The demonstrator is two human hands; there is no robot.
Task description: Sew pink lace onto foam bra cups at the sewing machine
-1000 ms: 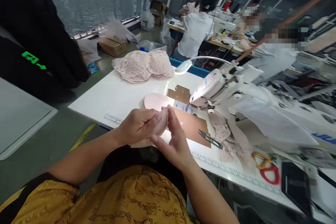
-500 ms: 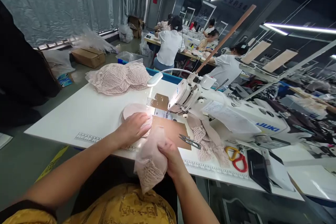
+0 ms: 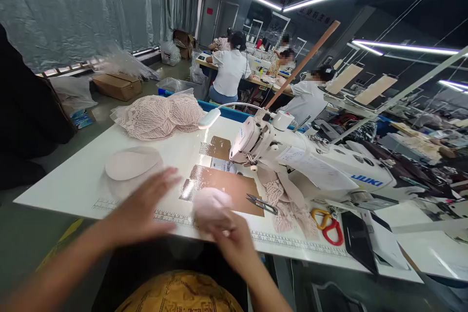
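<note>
I'm pinching blurred pale-pink soft fabric piece [image 3: 209, 204] in right hand [image 3: 236, 234], apart from white metal sewing machine [image 3: 329, 154]. Holding left hand [image 3: 142, 209] spread, gripping nothing. Beyond it, smooth pale oval cup [image 3: 129, 162] showing no lace; farther, pink lace-covered cups [image 3: 151, 117] looking finished.

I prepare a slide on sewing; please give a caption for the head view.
At a sewing machine, the right hand holds pale fabric; the open left hand is blurred; snips lie nearby.

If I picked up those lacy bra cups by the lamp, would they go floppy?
The lace bra cups would probably keep some shape, since they sit in rounded domes. Their thin, see-through edges may flop. Being fabric, they're probably light.
</note>
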